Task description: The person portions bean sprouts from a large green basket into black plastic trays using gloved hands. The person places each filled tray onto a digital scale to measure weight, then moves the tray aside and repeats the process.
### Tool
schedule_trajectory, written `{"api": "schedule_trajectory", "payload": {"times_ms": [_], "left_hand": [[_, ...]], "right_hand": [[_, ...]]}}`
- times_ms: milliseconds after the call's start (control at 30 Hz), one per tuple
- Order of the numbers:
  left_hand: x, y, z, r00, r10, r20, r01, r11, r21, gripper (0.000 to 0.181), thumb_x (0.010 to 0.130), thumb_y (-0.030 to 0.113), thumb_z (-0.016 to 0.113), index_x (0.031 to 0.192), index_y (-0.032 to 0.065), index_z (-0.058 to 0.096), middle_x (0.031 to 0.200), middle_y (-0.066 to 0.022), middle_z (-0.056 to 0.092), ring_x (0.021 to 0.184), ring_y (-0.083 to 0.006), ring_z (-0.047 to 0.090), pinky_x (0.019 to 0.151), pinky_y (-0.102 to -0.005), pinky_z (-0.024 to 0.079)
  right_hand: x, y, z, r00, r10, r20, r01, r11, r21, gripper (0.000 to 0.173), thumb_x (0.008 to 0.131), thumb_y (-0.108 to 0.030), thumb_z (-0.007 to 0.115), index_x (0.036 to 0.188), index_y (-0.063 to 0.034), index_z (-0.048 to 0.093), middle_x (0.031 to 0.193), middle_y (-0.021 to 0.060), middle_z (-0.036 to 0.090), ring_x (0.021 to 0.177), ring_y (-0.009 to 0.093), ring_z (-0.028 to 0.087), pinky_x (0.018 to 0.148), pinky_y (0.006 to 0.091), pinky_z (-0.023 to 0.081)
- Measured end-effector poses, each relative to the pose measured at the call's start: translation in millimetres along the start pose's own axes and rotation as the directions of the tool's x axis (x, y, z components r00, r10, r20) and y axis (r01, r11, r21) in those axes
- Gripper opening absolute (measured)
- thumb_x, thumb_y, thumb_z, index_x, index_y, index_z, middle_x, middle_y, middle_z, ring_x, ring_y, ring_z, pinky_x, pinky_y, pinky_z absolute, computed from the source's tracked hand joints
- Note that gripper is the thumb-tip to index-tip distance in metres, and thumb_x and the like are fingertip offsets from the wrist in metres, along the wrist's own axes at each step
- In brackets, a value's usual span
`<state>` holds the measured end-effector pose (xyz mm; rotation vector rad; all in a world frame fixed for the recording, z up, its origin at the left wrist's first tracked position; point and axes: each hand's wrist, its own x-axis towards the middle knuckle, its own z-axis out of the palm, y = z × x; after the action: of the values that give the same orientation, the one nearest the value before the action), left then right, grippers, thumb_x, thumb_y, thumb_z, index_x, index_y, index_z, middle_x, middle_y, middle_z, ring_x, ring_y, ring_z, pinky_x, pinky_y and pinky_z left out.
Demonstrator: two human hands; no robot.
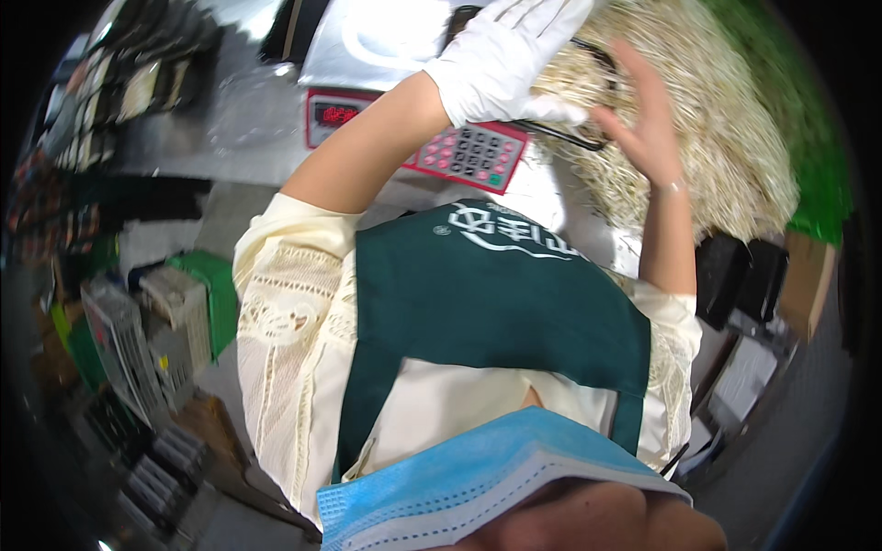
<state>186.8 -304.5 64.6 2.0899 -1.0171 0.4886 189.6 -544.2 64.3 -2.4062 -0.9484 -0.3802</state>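
My left hand point(506, 65), in a white glove, reaches across a black-rimmed tray point(565, 136). Its fingers run out past the top of the view, so what they grip is hidden. My bare right hand point(644, 131) is blurred. Its thumb and fingers lie around the tray's right end, the thumb close to the gloved thumb. Pale bean sprouts point(716, 138) show inside the tray rim and form a large heap on the right. Beneath my left forearm is a red-framed digital scale point(513, 169) with a lit display and a shiny metal platform point(372, 41).
Stacked dark trays point(165, 41) stand at the far left of the metal table point(241, 155). Green plastic sheeting point(816, 186) borders the heap. Black containers point(720, 279) and a cardboard box point(806, 282) sit at right. Crates point(172, 324) stand on the floor at left.
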Motion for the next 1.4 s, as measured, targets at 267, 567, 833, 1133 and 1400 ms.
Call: {"api": "schedule_trajectory", "payload": {"times_ms": [267, 567, 833, 1133, 1400], "left_hand": [[2.3, -6.4, 15.7, 0.953, -0.144, 0.267, 0.06, 0.952, 0.3, 0.081, 0.072, 0.059, 0.055, 0.132, 0.0093, 0.034, 0.127, -0.012, 0.044, 0.115, -0.0285, 0.043, 0.098, -0.0545, 0.02], [-9.8, -10.6, -2.3, 0.98, -0.091, 0.179, 0.024, 0.938, 0.346, 0.08, 0.072, 0.057, 0.055, 0.13, 0.0061, 0.036, 0.126, -0.0131, 0.045, 0.109, -0.0308, 0.046, 0.097, -0.0534, 0.022], [-17.8, -0.6, -34.4, 0.909, -0.392, 0.138, 0.402, 0.745, -0.532, 0.061, 0.08, 0.029, 0.055, 0.13, -0.0003, 0.034, 0.126, -0.0133, 0.046, 0.112, -0.0251, 0.046, 0.101, -0.0351, 0.026], [-50.3, 21.1, -32.0, 0.937, -0.322, -0.133, 0.272, 0.914, -0.3, 0.077, 0.074, 0.032, 0.063, 0.133, -0.0023, 0.027, 0.135, -0.0188, 0.033, 0.125, -0.0288, 0.031, 0.105, -0.0377, 0.02], [-19.2, 10.7, 2.1, 0.93, -0.329, 0.166, 0.233, 0.874, 0.426, 0.078, 0.073, 0.05, 0.056, 0.133, 0.0063, 0.032, 0.131, -0.0173, 0.038, 0.118, -0.0356, 0.036, 0.098, -0.0553, 0.02]], "right_hand": [[-10.9, -2.3, -13.3, 0.993, -0.027, 0.111, 0.033, 0.998, -0.048, 0.04, 0.077, -0.019, 0.062, 0.114, -0.0082, 0.054, 0.094, 0.0109, 0.059, 0.084, 0.027, 0.055, 0.077, 0.0346, 0.045], [-30.4, 16.2, -53.9, 0.906, 0.41, 0.109, -0.419, 0.826, 0.378, 0.021, 0.077, -0.005, 0.064, 0.097, -0.0097, 0.067, 0.082, 0.0011, 0.063, 0.071, 0.009, 0.058, 0.061, 0.0209, 0.047], [39.1, -29.3, -35.5, 0.938, 0.322, -0.126, -0.141, 0.689, 0.71, 0.024, 0.078, -0.005, 0.062, 0.101, -0.0038, 0.064, 0.081, 0.0074, 0.064, 0.07, 0.01, 0.058, 0.064, 0.0215, 0.047], [1.4, -12.6, 0.4, 0.972, 0.221, -0.081, -0.174, 0.906, 0.386, 0.045, 0.072, -0.022, 0.067, 0.113, -0.0077, 0.056, 0.118, 0.0113, 0.05, 0.113, 0.026, 0.044, 0.096, 0.0367, 0.034], [36.4, -53.8, 65.4, 0.986, 0.122, -0.117, -0.129, 0.99, -0.051, 0.04, 0.083, -0.033, 0.052, 0.107, -0.0008, 0.056, 0.098, 0.0139, 0.059, 0.085, 0.03, 0.054, 0.08, 0.0376, 0.042]]}}
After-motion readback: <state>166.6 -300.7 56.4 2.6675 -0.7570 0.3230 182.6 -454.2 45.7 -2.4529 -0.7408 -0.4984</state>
